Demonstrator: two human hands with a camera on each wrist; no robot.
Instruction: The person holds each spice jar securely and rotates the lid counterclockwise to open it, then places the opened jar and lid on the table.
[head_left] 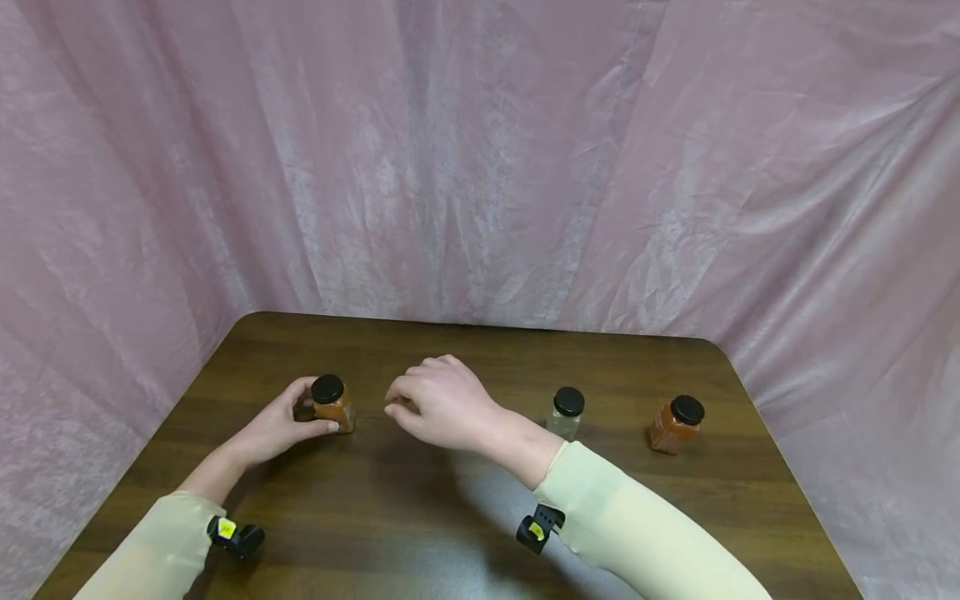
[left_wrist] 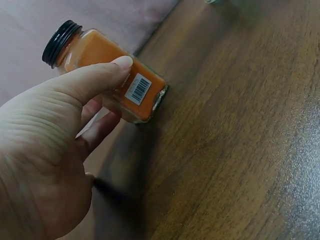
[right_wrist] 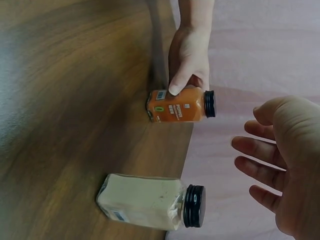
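Observation:
My left hand (head_left: 294,414) grips an orange spice jar (head_left: 333,406) with a black lid, thumb on its front and fingers behind it. The jar (left_wrist: 117,75) stands on the brown table (head_left: 420,517) near the left edge. Just to its right, my right hand (head_left: 438,402) hovers with loosely spread fingers and holds nothing. In the right wrist view that hand (right_wrist: 272,162) is close to the black lid of a pale powder jar (right_wrist: 145,202) without touching it. The head view hides this jar behind the hand.
A clear jar with a black lid (head_left: 566,412) stands right of centre. Another orange jar (head_left: 677,423) stands near the right edge. Pink cloth (head_left: 480,167) hangs behind and beside the table. The front half of the tabletop holds only my forearms.

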